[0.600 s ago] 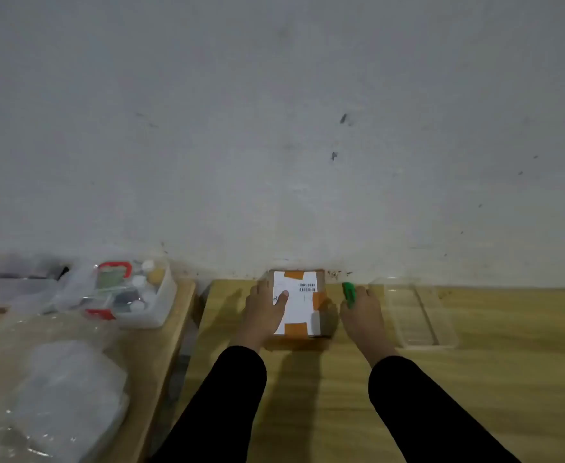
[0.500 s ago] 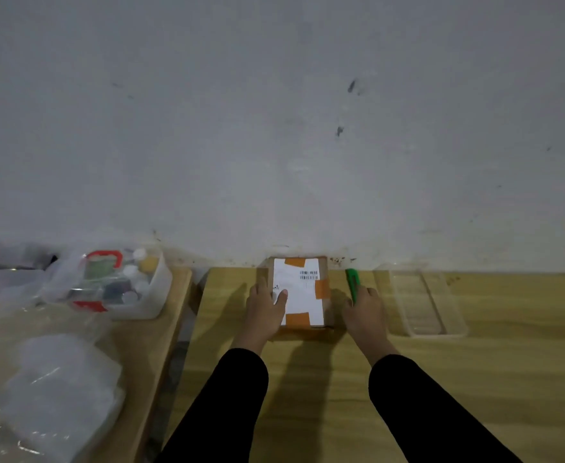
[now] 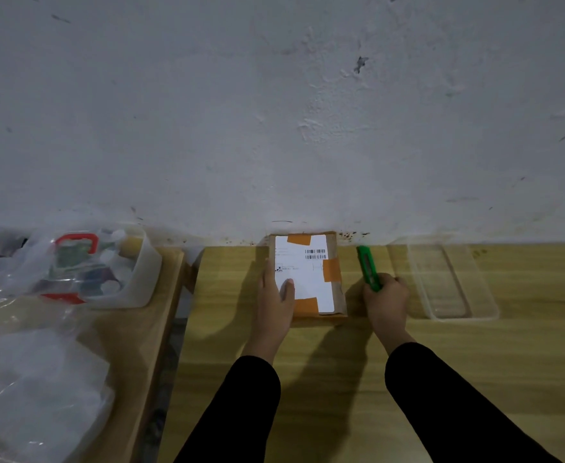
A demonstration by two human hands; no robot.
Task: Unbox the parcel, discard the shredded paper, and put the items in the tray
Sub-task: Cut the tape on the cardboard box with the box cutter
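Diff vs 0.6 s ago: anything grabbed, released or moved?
The right hand has slid back toward the person along the green cutter, so more of the cutter shows; its fingers curl round the near end. The cutter itself has barely moved, beside the parcel. Unchanged: the left hand rests flat on the parcel, thumb on the label; the parcel is taped shut; the clear tray sits to the right.
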